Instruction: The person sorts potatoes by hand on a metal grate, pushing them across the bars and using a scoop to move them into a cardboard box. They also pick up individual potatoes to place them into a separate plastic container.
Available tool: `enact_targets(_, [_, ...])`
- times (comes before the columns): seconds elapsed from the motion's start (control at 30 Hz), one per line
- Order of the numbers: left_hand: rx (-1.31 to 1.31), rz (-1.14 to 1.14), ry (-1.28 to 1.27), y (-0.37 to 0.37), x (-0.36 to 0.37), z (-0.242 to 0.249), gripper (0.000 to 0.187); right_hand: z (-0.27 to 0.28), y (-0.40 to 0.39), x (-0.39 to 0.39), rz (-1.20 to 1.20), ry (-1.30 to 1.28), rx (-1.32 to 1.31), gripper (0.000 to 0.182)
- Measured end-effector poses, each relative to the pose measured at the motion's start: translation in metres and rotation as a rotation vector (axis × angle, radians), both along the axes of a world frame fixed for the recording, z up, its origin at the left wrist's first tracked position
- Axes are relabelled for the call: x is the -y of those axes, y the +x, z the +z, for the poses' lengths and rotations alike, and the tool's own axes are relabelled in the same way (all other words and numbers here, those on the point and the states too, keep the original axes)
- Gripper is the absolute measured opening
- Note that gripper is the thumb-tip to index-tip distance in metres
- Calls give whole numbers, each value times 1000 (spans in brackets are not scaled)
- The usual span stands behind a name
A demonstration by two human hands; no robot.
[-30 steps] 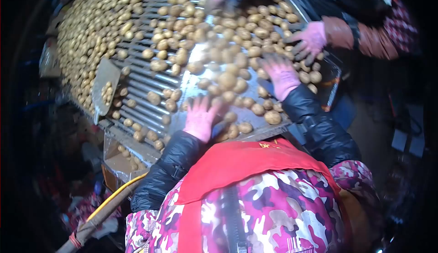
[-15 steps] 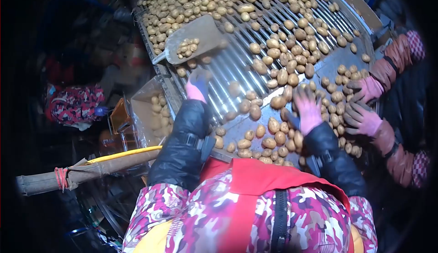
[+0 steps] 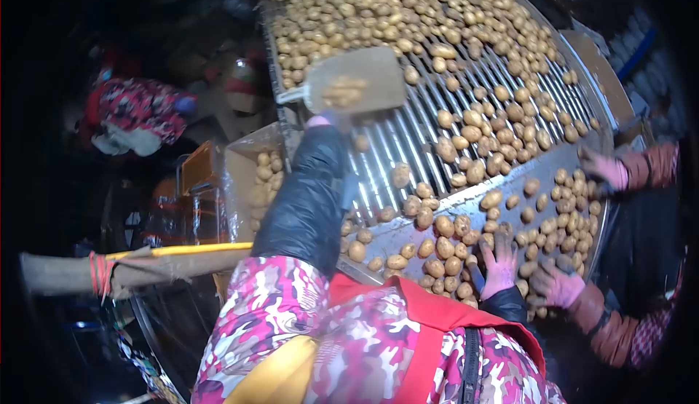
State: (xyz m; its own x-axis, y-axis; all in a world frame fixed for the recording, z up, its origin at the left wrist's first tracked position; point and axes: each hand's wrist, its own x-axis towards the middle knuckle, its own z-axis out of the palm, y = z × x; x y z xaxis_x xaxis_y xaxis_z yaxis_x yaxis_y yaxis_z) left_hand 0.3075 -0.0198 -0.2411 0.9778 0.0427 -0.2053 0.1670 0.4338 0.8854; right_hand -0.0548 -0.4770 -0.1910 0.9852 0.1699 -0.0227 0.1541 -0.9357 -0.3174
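Note:
My left hand (image 3: pixel 319 121), in a pink glove, reaches to the near edge of a metal scoop (image 3: pixel 378 76). Motion blur and my dark sleeve hide its fingers, so its grip cannot be made out. Inside the scoop, several small potatoes (image 3: pixel 342 92) look smeared. The scoop rests over the metal rollers (image 3: pixel 408 131), its pale handle pointing left. My right hand (image 3: pixel 499 266), in a pink glove with dirty fingertips, lies with fingers spread on potatoes (image 3: pixel 451 255) on the metal tray (image 3: pixel 466 204).
A heap of potatoes (image 3: pixel 393 4) covers the far rollers. At the right, a co-worker's gloved hands (image 3: pixel 558 285) are at the tray's potatoes. Left of the rollers stands a lined box (image 3: pixel 244 178) holding potatoes. A pole (image 3: pixel 167 267) juts out at lower left.
My left hand has moved forward, up to the scoop. The scoop's potatoes have become blurred. My right hand has come nearer to me, and one co-worker's hand has drawn back. The view has shifted.

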Motion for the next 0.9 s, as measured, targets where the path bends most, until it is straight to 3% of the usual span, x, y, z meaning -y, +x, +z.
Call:
enact_targets(0.2, [-180, 119, -235, -89, 62, -38, 37, 1, 2, -3, 14, -27, 32, 67])
enact_targets(0.23, [-205, 69, -341, -109, 70, -57, 37, 4, 6, -6, 7, 36, 83, 69])
enact_targets(0.3, [-192, -284, -778, -144, 64, -163, 36, 15, 17, -13, -15, 164, 173, 73])
enact_targets(0.33, [-300, -110, -545, -177, 94, -80, 35, 18, 27, -17, -25, 277, 266, 75])
enact_targets(0.37, [-387, -50, -382, -210, 113, -17, 34, 34, 35, -30, -161, 681, 116, 70])
enact_targets(0.43, [-485, -56, -238, -255, 135, 40, 33, 30, 59, -33, -387, 1215, -189, 57])
enact_targets(0.5, [-561, -100, -157, -279, 145, 64, 34, 22, 63, -40, -493, 1512, -368, 47])
enact_targets(0.53, [-596, -132, -128, -285, 146, 67, 35, 18, 59, -44, -490, 1550, -382, 43])
enact_targets(0.6, [-614, -165, 73, -311, 159, 150, 42, -10, 51, -41, -358, 1567, -356, 34])
enact_targets(0.63, [-627, -197, 115, -317, 156, 162, 38, -5, 45, -36, -165, 1200, -191, 34])
enact_targets(0.67, [-586, -269, 54, -316, 140, 115, 35, 1, 43, -26, 7, 817, -54, 34])
enact_targets(0.7, [-554, -347, -16, -319, 127, 66, 35, 11, 37, -29, -81, 1133, -266, 37])
enact_targets(0.73, [-554, -466, 79, -327, 121, 91, 29, 20, 31, -31, -228, 1441, -453, 39])
enact_targets(0.77, [-540, -590, 169, -330, 111, 120, 27, 25, 28, -25, -286, 1494, -537, 38])
enact_targets(0.83, [-275, -511, 432, -344, 90, 114, 19, 30, 20, -13, -266, 1419, -596, 37])
enact_targets(0.87, [243, -283, 973, -354, 91, 129, 23, 31, 21, -8, -258, 1389, -609, 36])
enact_targets(0.9, [235, -151, 983, -356, 86, 135, 25, 31, 21, -2, -246, 1364, -605, 36])
